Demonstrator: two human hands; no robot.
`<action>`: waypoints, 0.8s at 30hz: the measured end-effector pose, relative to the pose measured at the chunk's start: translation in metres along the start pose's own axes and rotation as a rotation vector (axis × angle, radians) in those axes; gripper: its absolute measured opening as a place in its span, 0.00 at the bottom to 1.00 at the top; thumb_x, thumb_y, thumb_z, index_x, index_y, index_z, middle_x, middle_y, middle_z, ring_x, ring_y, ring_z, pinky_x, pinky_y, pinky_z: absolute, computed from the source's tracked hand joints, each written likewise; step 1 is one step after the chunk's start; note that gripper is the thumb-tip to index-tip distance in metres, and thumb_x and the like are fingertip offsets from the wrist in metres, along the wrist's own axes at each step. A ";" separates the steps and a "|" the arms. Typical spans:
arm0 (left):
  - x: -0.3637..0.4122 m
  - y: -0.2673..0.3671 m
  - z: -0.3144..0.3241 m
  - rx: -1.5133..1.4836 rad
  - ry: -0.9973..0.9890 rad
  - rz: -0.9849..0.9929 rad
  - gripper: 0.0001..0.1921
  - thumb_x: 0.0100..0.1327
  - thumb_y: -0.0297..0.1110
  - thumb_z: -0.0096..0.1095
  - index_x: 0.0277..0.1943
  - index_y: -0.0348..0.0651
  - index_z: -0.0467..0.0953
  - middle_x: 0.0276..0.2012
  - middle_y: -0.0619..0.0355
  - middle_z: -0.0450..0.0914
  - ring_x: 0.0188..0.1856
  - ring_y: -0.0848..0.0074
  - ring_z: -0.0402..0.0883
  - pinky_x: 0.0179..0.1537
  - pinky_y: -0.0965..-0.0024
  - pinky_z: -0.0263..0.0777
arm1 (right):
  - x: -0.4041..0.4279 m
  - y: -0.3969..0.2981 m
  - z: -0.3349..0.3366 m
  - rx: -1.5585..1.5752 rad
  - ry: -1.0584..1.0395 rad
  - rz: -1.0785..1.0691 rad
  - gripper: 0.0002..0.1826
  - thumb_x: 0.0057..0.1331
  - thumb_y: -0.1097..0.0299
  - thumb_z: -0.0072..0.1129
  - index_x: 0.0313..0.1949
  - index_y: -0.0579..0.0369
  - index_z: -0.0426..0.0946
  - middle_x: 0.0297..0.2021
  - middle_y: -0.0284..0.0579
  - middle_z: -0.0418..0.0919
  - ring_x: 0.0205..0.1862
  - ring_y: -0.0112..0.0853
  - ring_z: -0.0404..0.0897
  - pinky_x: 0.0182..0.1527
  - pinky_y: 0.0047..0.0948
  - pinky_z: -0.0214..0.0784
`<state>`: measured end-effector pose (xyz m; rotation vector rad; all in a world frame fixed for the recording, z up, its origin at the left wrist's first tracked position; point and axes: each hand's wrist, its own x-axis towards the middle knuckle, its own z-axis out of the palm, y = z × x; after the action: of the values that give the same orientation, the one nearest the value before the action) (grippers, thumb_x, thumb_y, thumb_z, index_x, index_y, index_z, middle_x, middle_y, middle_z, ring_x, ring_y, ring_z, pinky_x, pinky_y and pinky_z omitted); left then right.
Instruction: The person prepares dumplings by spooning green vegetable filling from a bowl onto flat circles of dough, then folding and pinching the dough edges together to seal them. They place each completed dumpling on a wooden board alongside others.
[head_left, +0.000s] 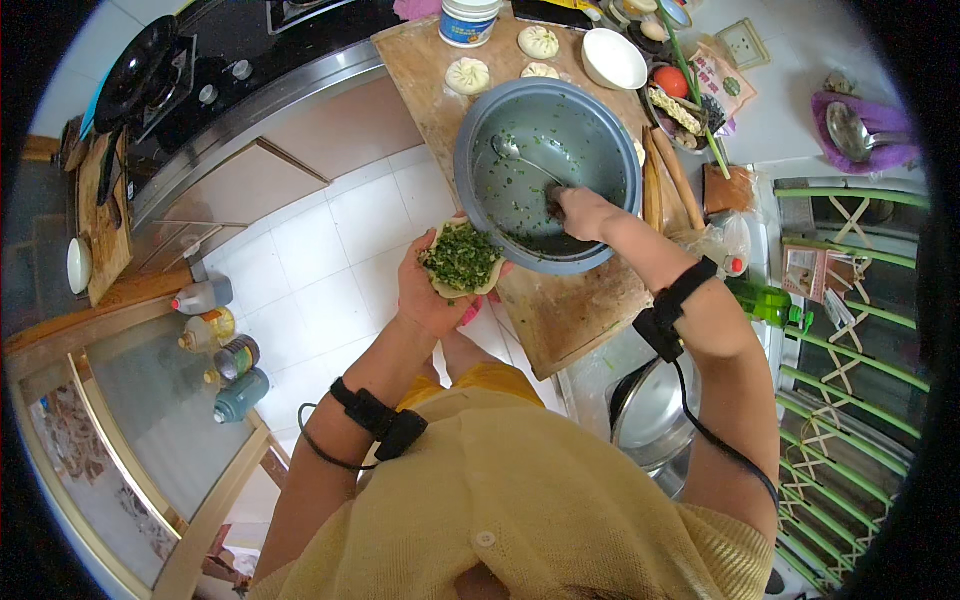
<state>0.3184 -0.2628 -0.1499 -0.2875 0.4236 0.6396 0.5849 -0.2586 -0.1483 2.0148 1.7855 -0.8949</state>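
On my left hand (429, 296) lies an open round dough wrapper (491, 277) heaped with chopped green filling (461, 259), held beside the rim of a large grey-blue pot (463, 172). My right hand (589, 212) reaches inside that pot, its fingers closed near the handle end of a metal spoon (507, 147); the grip itself is partly hidden. The spoon's bowl rests against the pot's inner wall, where bits of green filling cling. Beyond the pot, pleated buns (467, 76) sit on a floured wooden board (420, 82).
A white bowl (615, 60), a white tub (469, 26) and a plate with a tomato (670, 81) stand at the back. Rolling pins (679, 180) lie right of the pot. Below the board's near edge is a metal basin (656, 412); a black stove (225, 45) is at upper left.
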 end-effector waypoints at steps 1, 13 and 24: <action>0.001 0.000 -0.001 0.003 -0.005 -0.002 0.22 0.69 0.44 0.42 0.60 0.43 0.67 0.59 0.47 0.71 0.61 0.51 0.69 0.61 0.37 0.64 | 0.002 -0.002 0.003 0.002 0.000 0.001 0.14 0.57 0.75 0.51 0.40 0.66 0.80 0.42 0.63 0.80 0.50 0.49 0.78 0.52 0.40 0.70; 0.009 0.003 -0.014 0.034 -0.058 0.014 0.23 0.69 0.45 0.39 0.60 0.43 0.68 0.59 0.48 0.72 0.61 0.52 0.70 0.62 0.38 0.63 | 0.000 -0.056 -0.016 0.867 -0.154 -0.272 0.12 0.64 0.71 0.52 0.40 0.69 0.78 0.36 0.55 0.80 0.36 0.37 0.83 0.40 0.34 0.75; -0.004 0.012 -0.018 0.011 -0.087 -0.040 0.21 0.68 0.47 0.44 0.57 0.46 0.72 0.54 0.53 0.77 0.57 0.62 0.75 0.57 0.50 0.71 | -0.067 -0.135 -0.011 0.128 0.562 -0.475 0.07 0.59 0.74 0.54 0.37 0.61 0.75 0.32 0.53 0.79 0.36 0.48 0.81 0.39 0.40 0.76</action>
<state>0.3031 -0.2627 -0.1650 -0.2555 0.3369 0.6084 0.4552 -0.2797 -0.0747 2.0975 2.6528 -0.5971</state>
